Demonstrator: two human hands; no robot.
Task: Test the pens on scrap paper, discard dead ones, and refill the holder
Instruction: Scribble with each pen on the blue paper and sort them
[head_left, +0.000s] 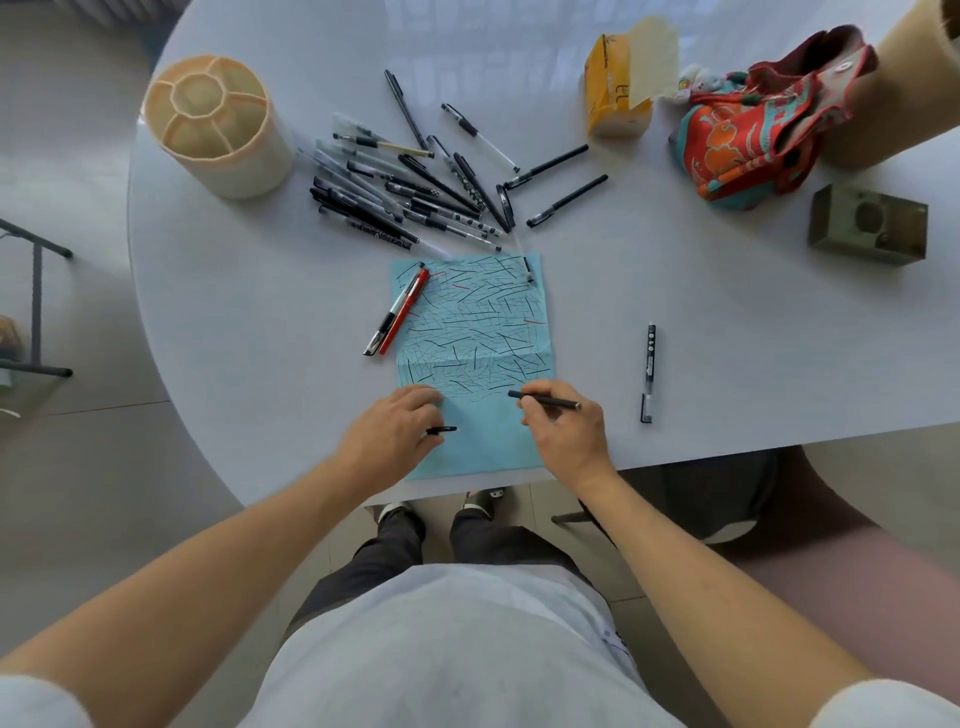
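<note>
A light blue scrap paper (475, 332), covered in black and a few red strokes, lies at the table's near edge. My right hand (566, 426) grips a black pen (545, 399) with its tip on the paper's lower half. My left hand (395, 431) rests on the paper's lower left and holds a small black pen cap (442, 429). A red pen and a black-and-white pen (397, 312) lie side by side on the paper's left edge. A heap of several black pens (415, 192) lies beyond the paper. The cream pen holder (221, 127) stands empty at the far left.
One pen with its cap beside it (649, 371) lies alone to the right of the paper. A yellow carton (621, 88), a red patterned cloth bag (753, 140) and a dark green box (867, 223) sit at the far right. The table edge (727, 452) runs just behind my hands.
</note>
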